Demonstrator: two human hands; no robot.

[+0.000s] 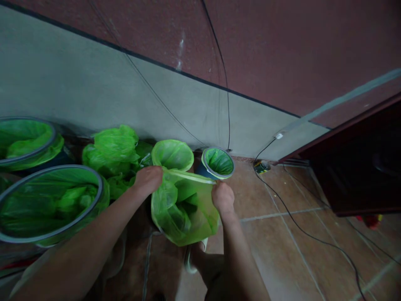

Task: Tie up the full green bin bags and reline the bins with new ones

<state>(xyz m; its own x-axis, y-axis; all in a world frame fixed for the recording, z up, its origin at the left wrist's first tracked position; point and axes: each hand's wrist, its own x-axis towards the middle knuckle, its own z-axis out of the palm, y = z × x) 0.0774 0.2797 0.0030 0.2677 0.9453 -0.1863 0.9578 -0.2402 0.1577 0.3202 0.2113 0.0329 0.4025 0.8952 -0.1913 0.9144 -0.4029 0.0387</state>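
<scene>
A green plastic bag (188,209) is stretched open between my two hands, its mouth facing up toward me. My left hand (149,177) is closed on the left side of the rim. On the right side of the same rim, my right hand (223,195) is closed too. Just behind the bag stands a bin with a light green liner (173,154); its lower part is hidden. A small blue bin (218,162), lined in green, sits beyond my right hand.
Two large lined bins, one in front (102,188) and one behind (52,138), stand at left beside bunched green bags (115,146). A can (261,166) and a black cable (291,215) lie on the tiles at right, near a dark cabinet (360,167).
</scene>
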